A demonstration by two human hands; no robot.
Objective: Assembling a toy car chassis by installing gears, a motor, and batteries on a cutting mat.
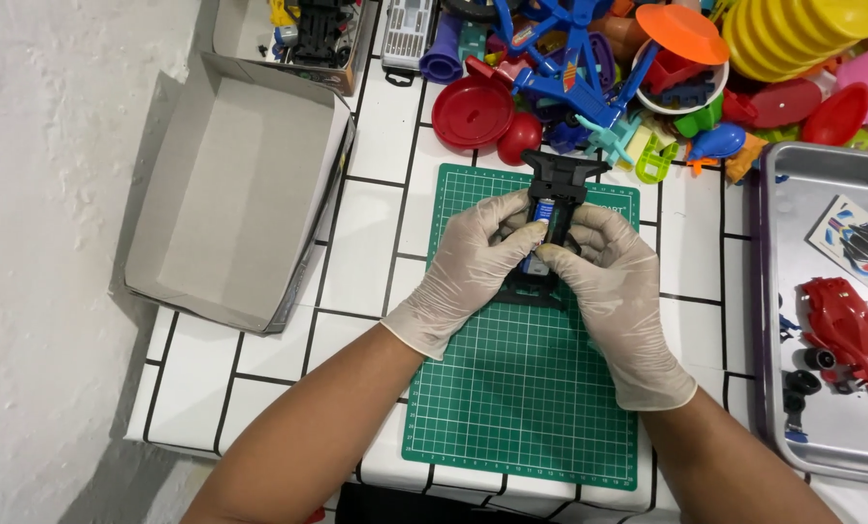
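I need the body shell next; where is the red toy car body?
In the head view, the red plastic toy car body lies at far right in the metal tray, beside small black wheels.

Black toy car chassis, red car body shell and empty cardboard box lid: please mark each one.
black toy car chassis [562, 175], head view, on its front bumper above the gloved hands.
red car body shell [841, 328], head view, on its middle, in the metal tray.
cardboard box lid [230, 184], head view, on its bare inner floor.
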